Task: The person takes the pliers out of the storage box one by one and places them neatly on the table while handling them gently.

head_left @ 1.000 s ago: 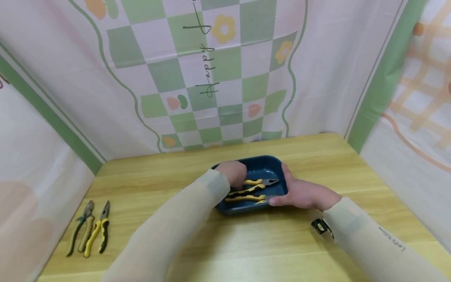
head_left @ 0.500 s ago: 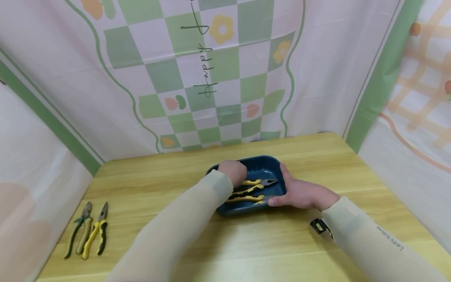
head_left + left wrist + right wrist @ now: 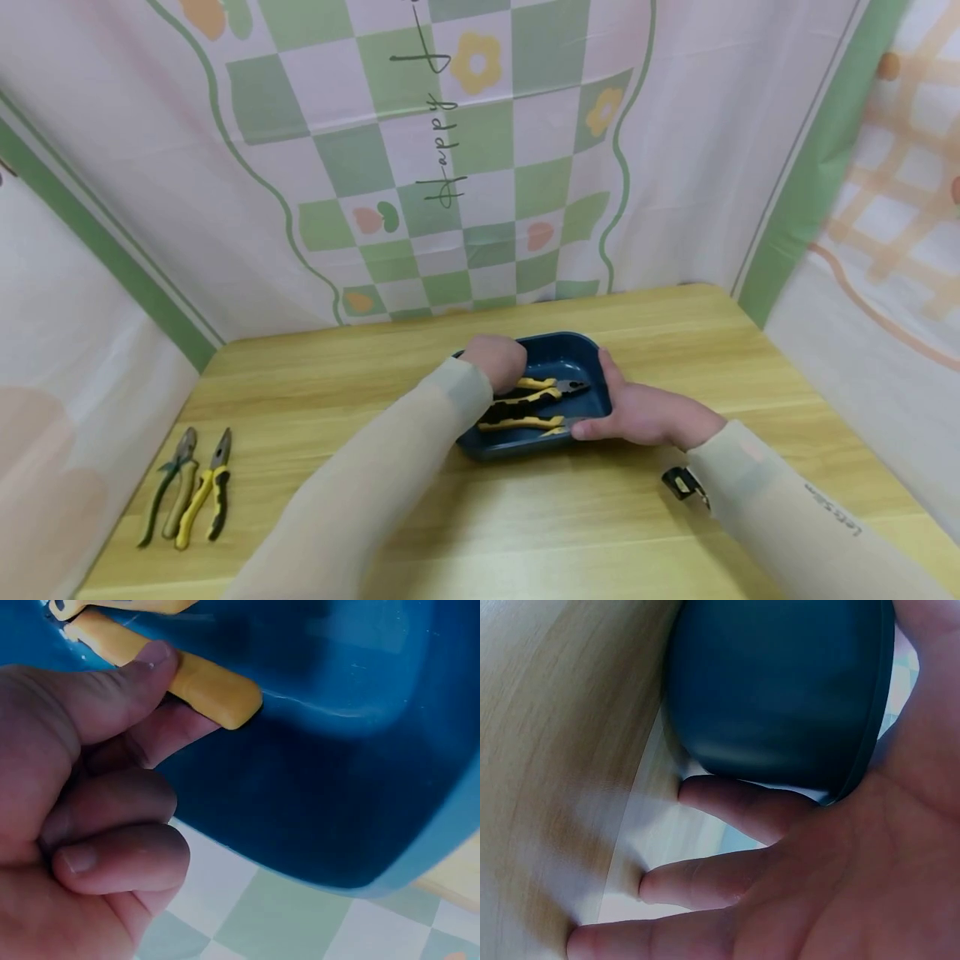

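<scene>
A deep dark-blue tray (image 3: 558, 346) stands on the wooden table with yellow-and-black pliers inside. My left hand (image 3: 495, 364) reaches in over its left side. In the left wrist view, the thumb and a finger pinch the end of a yellow handle of the pliers (image 3: 217, 691). Those pliers' grey head points right in the head view. A second pair's yellow handle (image 3: 517, 423) lies nearer the front wall; its head is partly covered by my right thumb. My right hand (image 3: 645, 410) braces the tray's right end, fingers straight and spread, fingertips at the table in the right wrist view.
Two more pliers lie at the table's left: a green-handled pair (image 3: 172, 487) and a yellow-and-black long-nosed pair (image 3: 206, 492). A small black object (image 3: 681, 482) is by the right sleeve. A patterned curtain (image 3: 480, 167) hangs behind the table (image 3: 570, 533).
My left hand has risen slightly, and the pliers' handles beside it have shifted a little in the tray. My right hand keeps its place at the tray's end.
</scene>
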Tool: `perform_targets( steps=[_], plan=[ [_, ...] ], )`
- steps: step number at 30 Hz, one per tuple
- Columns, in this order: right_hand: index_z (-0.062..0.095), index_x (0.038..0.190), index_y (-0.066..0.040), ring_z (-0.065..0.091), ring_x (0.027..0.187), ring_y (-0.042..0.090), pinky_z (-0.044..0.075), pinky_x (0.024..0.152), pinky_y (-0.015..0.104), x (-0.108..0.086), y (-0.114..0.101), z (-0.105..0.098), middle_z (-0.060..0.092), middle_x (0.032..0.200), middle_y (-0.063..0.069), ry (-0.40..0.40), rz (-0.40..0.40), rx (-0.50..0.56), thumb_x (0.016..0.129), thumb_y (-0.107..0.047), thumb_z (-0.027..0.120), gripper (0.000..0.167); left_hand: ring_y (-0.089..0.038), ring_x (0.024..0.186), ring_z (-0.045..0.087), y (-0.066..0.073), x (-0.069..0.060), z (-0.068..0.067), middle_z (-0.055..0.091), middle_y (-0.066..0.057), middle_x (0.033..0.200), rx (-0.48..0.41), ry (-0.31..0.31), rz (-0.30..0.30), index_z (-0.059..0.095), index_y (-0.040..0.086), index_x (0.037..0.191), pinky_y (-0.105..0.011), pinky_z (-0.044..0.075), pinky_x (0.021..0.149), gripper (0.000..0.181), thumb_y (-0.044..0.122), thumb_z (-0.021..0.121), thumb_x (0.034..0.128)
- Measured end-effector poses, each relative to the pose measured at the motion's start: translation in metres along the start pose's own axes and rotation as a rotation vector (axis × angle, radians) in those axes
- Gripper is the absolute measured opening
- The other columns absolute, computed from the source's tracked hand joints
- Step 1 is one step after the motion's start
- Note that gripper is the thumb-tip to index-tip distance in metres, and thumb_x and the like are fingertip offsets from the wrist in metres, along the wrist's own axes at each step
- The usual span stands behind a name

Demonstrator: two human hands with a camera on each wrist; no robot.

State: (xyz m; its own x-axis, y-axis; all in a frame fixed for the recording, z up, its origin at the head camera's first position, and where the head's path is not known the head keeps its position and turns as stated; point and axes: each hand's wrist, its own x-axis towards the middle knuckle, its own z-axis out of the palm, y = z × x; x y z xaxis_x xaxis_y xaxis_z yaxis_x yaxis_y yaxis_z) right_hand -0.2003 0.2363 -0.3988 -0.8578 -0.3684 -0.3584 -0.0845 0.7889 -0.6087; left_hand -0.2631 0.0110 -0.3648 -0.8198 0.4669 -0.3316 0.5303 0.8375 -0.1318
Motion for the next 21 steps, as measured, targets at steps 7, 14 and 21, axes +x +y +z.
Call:
perform_targets(
  steps=[7,14,21],
  plan=[
    [-0.026,0.150,-0.001,0.046,0.126,0.042,0.032,0.106,0.059,0.001,0.001,0.000,0.024,0.149,0.042,0.000,-0.009,0.002,0.083,-0.063,0.071,0.134,-0.017,0.070,0.052,-0.006,0.003,-0.005,0.062,0.001,0.083,-0.018,-0.034,-0.014,0.067,0.017,0.081,-0.032,0.048,0.068,0.026,0.016,0.052,0.1030],
    [-0.026,0.150,0.000,0.050,0.122,0.039,0.034,0.104,0.058,0.001,0.001,0.000,0.031,0.145,0.042,0.004,-0.012,-0.009,0.083,-0.063,0.071,0.134,-0.019,0.077,0.055,-0.015,0.003,-0.013,0.063,-0.001,0.093,-0.048,-0.082,-0.022,0.067,0.015,0.084,-0.035,0.048,0.071,0.025,0.015,0.050,0.1020],
    [-0.027,0.149,0.001,0.050,0.122,0.039,0.034,0.105,0.058,0.001,0.001,0.001,0.028,0.147,0.042,0.008,0.000,-0.013,0.082,-0.064,0.071,0.135,-0.020,0.067,0.047,-0.027,0.003,-0.021,0.054,-0.003,0.081,-0.122,-0.125,-0.025,0.056,0.013,0.074,-0.032,0.043,0.061,0.028,0.007,0.047,0.0996]
  ],
)
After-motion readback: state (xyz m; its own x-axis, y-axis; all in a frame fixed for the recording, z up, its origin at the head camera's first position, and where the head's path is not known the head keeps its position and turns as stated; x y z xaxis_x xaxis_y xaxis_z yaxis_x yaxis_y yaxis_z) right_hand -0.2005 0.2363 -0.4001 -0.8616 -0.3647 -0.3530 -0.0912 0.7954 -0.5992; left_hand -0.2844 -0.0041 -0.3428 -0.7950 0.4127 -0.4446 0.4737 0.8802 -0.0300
